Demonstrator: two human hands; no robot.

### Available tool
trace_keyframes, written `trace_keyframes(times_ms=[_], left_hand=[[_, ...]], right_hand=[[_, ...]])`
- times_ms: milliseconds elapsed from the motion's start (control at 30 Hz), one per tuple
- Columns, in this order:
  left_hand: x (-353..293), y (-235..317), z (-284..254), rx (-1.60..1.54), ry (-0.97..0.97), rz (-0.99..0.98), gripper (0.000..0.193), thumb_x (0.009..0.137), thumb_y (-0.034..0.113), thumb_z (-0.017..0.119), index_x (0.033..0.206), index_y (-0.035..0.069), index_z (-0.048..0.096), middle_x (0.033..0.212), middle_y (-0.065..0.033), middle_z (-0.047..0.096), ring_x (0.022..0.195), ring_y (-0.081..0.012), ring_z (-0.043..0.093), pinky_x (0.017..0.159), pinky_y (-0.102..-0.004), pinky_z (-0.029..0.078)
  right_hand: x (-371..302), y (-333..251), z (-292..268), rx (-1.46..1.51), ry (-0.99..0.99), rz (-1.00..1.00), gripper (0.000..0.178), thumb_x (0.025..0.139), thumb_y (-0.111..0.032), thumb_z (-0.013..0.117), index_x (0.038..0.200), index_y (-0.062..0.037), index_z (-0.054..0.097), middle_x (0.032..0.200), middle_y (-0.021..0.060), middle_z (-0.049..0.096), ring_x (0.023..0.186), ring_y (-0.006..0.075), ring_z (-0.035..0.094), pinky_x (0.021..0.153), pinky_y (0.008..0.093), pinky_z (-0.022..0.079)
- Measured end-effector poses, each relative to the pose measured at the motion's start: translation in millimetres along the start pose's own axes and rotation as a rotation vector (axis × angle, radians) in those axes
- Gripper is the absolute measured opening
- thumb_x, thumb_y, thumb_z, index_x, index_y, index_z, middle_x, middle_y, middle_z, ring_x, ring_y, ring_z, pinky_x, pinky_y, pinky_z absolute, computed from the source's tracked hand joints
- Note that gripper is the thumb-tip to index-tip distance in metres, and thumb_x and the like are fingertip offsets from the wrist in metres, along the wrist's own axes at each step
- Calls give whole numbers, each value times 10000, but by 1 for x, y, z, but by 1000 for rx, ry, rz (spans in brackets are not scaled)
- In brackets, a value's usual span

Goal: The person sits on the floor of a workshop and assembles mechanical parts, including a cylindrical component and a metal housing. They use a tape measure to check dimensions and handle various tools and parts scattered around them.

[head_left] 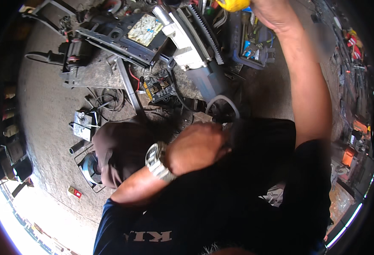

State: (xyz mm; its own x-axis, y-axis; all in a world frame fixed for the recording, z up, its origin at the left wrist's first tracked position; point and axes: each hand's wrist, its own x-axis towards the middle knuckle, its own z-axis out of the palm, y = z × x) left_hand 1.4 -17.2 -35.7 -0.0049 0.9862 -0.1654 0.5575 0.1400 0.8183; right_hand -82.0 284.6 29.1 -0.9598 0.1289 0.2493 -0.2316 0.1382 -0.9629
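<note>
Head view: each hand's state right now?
Left hand: blurred, fingers mostly hidden; grip cannot be told.
Right hand: cut off by top edge, beside yellow object; grip cannot be told.

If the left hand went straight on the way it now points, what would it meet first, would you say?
Probably the dark cloth just right of the left hand, though depth there is unclear.
</note>
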Motion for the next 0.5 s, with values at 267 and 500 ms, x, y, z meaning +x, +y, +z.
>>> trace_keyframes(times_ms=[267, 500], left_hand=[[10, -11, 9, 200, 747, -65, 263, 904, 216, 783, 1035, -1, 716, 1018, -207, 721, 906, -384, 708, 789, -435, 570], [24, -43, 5, -60, 1005, -211, 430, 894, 247, 786, 1144, -80, 662, 1121, -275, 701, 1045, -417, 690, 920, -454, 543]], right_hand=[[-94, -11, -6, -605, 48, 80, 994, 818, -121, 857, 1619, -50, 271, 1282, 157, 622, 1174, 219, 597, 1027, 361, 483], [-151, -4, -30, -909, 126, 322, 1016, 768, -257, 888, 1605, -120, 330, 1152, 209, 732, 1100, 360, 701, 983, 437, 530]])
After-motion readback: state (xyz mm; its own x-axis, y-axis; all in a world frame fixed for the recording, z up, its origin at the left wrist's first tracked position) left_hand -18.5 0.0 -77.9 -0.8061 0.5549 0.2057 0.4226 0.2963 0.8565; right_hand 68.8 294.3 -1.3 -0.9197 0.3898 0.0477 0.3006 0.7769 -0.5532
